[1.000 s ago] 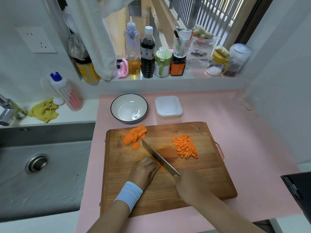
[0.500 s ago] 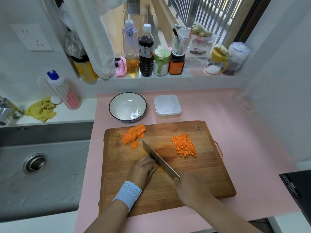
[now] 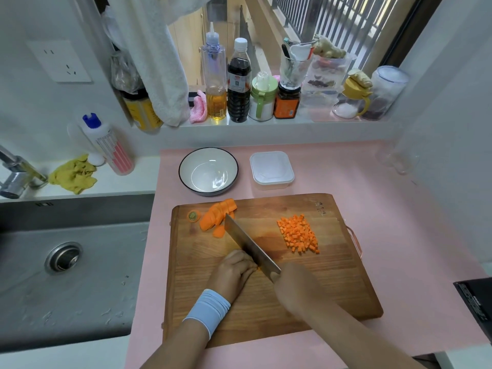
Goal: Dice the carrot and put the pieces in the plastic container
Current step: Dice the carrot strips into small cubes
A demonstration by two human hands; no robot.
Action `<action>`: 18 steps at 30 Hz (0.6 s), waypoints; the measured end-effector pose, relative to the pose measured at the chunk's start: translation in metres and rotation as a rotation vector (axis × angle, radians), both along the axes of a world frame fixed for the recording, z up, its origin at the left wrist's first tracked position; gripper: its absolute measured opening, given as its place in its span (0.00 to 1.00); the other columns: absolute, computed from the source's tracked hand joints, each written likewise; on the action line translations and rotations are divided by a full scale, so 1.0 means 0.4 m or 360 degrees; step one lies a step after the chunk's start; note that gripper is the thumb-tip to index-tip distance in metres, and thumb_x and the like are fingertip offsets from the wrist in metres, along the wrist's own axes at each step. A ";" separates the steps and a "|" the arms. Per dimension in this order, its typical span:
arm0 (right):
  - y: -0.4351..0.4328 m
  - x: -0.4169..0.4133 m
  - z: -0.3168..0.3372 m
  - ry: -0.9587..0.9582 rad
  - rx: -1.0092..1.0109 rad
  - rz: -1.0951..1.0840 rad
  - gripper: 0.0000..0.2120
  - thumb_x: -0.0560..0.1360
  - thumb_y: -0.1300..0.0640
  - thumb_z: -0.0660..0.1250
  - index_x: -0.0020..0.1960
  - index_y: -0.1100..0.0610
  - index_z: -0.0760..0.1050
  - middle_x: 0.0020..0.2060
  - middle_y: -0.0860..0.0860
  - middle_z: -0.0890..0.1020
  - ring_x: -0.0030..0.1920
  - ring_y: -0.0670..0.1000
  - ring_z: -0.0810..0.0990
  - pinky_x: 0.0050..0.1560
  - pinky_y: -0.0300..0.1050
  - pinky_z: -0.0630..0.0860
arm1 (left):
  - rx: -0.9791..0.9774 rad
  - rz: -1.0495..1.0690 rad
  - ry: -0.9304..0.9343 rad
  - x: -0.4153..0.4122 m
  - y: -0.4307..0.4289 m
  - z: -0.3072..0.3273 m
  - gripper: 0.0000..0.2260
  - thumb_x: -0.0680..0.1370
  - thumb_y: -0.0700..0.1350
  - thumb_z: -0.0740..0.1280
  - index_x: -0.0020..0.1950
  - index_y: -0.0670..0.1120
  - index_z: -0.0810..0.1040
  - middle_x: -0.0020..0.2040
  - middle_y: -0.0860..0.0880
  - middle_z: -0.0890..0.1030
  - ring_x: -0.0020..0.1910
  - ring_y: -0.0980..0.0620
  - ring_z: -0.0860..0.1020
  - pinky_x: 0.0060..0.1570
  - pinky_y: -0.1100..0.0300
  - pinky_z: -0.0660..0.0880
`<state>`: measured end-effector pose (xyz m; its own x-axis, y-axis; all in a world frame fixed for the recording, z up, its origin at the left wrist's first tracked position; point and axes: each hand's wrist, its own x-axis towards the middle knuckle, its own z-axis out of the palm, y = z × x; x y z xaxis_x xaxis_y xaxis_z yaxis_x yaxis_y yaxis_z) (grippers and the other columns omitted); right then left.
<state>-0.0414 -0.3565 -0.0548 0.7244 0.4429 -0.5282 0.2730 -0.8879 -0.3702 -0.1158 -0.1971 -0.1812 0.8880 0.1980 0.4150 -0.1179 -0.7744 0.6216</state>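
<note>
The right hand (image 3: pixel 295 286) grips 1 knife (image 3: pixel 250 245). Its blade rests against the curled knuckles of the left hand (image 3: pixel 234 270), which pins 1 mostly hidden carrot strip (image 3: pixel 257 268). If the strip slips, the blade could nick those knuckles. Beyond the blade lie 1 stack of slices (image 3: pixel 217 215) and 1 stem end (image 3: pixel 193 216). To its right sits 1 pile of dice (image 3: pixel 298 233), too many to count. Past the 1 board (image 3: pixel 332 288) stand 1 plastic container (image 3: pixel 272 169) and 1 bowl (image 3: pixel 208 170).

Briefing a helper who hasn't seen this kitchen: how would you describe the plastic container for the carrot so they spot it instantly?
Find the wooden cutting board on the pink counter. Just beyond its far edge sit two vessels side by side. The plastic container is the right-hand one: square, translucent white, rounded corners, unlike the round dark-rimmed bowl.
</note>
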 end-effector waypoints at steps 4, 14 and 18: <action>-0.018 0.021 -0.010 0.0148 0.0075 -0.0017 0.13 0.82 0.48 0.59 0.48 0.53 0.79 0.40 0.51 0.81 0.42 0.53 0.81 0.38 0.45 0.72 | 0.0030 -0.0002 0.0029 0.006 0.002 0.001 0.02 0.75 0.39 0.73 0.45 0.45 0.85 0.44 0.51 0.81 0.49 0.57 0.76 0.58 0.74 0.67; -0.059 0.082 0.020 0.0216 0.0285 -0.0109 0.13 0.82 0.51 0.61 0.40 0.52 0.75 0.33 0.48 0.76 0.33 0.47 0.73 0.33 0.40 0.66 | 0.0151 -0.0045 0.0126 0.054 -0.049 0.069 0.08 0.77 0.52 0.69 0.48 0.50 0.83 0.48 0.55 0.78 0.51 0.57 0.74 0.50 0.64 0.73; -0.055 0.098 0.028 0.0232 0.0349 -0.0158 0.17 0.83 0.52 0.61 0.36 0.54 0.72 0.28 0.49 0.72 0.28 0.49 0.70 0.28 0.41 0.65 | 0.0170 -0.0001 0.0219 0.078 -0.069 0.069 0.05 0.76 0.48 0.69 0.43 0.49 0.84 0.43 0.54 0.79 0.47 0.56 0.74 0.46 0.56 0.77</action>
